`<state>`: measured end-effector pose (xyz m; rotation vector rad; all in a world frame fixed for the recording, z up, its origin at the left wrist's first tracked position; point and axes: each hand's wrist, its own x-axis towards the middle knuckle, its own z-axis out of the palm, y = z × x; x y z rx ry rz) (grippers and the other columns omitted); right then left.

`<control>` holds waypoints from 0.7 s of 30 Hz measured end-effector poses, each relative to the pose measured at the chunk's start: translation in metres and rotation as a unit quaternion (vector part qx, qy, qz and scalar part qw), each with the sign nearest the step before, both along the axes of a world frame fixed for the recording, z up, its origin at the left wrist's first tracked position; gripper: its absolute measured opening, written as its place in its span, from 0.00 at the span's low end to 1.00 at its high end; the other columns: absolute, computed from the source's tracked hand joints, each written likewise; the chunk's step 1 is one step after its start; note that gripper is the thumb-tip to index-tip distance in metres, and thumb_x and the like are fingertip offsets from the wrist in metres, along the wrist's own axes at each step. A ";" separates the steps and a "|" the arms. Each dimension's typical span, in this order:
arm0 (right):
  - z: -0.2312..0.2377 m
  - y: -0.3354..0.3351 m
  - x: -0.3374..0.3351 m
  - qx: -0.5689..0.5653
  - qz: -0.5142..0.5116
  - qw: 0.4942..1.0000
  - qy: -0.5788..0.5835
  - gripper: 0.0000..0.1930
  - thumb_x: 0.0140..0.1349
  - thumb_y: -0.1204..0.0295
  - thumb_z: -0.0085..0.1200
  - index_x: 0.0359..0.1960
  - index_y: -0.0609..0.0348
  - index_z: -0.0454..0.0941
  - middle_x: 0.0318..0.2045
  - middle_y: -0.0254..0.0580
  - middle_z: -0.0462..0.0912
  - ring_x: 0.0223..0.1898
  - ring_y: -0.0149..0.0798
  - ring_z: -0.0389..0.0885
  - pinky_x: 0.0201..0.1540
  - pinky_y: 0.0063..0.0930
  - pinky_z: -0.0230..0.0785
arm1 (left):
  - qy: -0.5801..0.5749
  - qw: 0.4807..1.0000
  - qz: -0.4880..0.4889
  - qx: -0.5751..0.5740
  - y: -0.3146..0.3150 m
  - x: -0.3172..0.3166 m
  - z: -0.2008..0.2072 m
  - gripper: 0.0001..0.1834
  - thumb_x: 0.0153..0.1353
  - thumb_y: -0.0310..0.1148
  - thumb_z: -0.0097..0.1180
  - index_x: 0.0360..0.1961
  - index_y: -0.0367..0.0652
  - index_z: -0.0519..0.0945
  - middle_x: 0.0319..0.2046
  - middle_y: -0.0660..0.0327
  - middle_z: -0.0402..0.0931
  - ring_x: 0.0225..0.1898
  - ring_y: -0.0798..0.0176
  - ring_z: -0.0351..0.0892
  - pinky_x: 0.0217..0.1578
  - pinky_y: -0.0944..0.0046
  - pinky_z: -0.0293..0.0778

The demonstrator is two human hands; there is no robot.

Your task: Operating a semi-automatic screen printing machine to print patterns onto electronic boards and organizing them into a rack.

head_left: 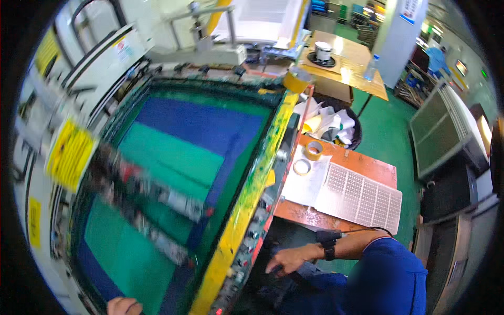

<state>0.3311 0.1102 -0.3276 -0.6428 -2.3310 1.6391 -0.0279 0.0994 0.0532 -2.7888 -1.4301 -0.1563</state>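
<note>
A large printing screen [173, 163] with green and dark-blue mesh fills the left half of the view, in a dark, ink-stained frame [227, 252] with yellow tape along its right side. At the lower edge, the fingers of my left hand [124, 306] curl over the near part of this frame; the rest of that hand is cut off. My right hand [286, 261] is beside the frame's right side, its fingers closed round something small and dark. A black band [329, 244] with a device is on my right wrist. Over the mesh lies a blurred bar assembly [152, 194].
An orange table [387, 170] on the right holds a sheet with a printed grid [362, 197] and tape rolls [313, 150]. Behind it stands a bin [354, 118] of crumpled waste. A wooden table [344, 50] with a white pot [323, 51] stands farther back.
</note>
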 end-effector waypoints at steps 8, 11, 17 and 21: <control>0.122 -0.041 -0.009 0.092 -0.059 0.994 0.032 0.19 0.58 0.69 0.59 0.51 0.56 0.77 0.45 0.55 0.80 0.42 0.52 0.81 0.43 0.38 0.76 | -0.275 0.939 0.199 0.053 -0.160 0.021 -0.142 0.09 0.52 0.25 0.59 0.35 0.35 0.80 0.29 0.51 0.80 0.31 0.48 0.80 0.35 0.58 0.74; 0.147 -0.049 -0.030 0.276 -0.121 0.941 0.155 0.19 0.54 0.75 0.59 0.50 0.61 0.77 0.48 0.50 0.80 0.50 0.52 0.77 0.54 0.42 0.70 | -0.323 0.913 0.247 0.019 -0.211 0.023 -0.172 0.08 0.53 0.25 0.61 0.35 0.36 0.81 0.28 0.52 0.80 0.31 0.52 0.81 0.34 0.61 0.75; 0.177 -0.045 -0.058 0.499 -0.153 0.844 0.126 0.25 0.50 0.79 0.57 0.53 0.62 0.72 0.54 0.50 0.74 0.57 0.56 0.70 0.60 0.46 0.64 | -0.374 0.873 0.313 0.006 -0.261 0.000 -0.223 0.09 0.57 0.27 0.61 0.38 0.36 0.81 0.29 0.55 0.81 0.28 0.62 0.80 0.32 0.66 0.74; 0.170 -0.041 -0.072 0.510 -0.165 0.840 0.084 0.28 0.50 0.78 0.57 0.56 0.62 0.70 0.56 0.52 0.72 0.59 0.57 0.67 0.62 0.48 0.61 | -0.411 0.832 0.371 -0.032 -0.261 -0.009 -0.239 0.09 0.58 0.29 0.61 0.39 0.36 0.81 0.30 0.55 0.81 0.29 0.63 0.81 0.33 0.66 0.75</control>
